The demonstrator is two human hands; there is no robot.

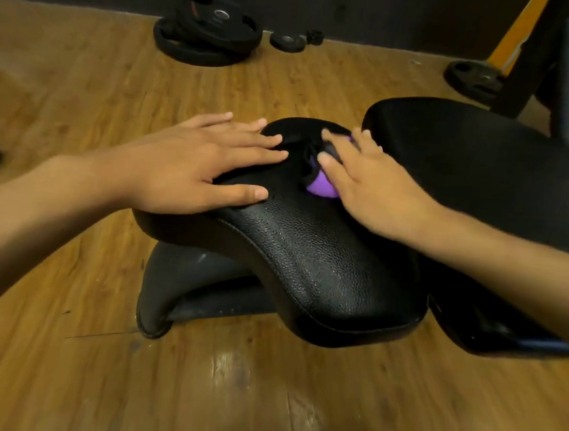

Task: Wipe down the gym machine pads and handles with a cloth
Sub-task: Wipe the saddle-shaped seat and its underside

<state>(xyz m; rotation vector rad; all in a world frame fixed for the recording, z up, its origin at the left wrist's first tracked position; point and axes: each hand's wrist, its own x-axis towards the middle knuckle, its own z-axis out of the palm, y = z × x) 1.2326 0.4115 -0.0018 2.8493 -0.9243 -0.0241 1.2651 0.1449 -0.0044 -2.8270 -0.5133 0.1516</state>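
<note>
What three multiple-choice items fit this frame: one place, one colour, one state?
1. Where does the purple and black cloth lie?
A) on the black textured leather seat pad
B) on the wooden floor
C) on the stacked black weight plates

2. Which colour shows in the cloth beside black?
A) green
B) purple
C) yellow

3. How does the left hand lie?
A) curled round a handle
B) lifted clear of the pad
C) flat on the pad, fingers straight

Key:
1 A, it sits on the pad under the right hand.
2 B, a purple fold shows.
3 C, its straight fingers rest on the pad.
</note>
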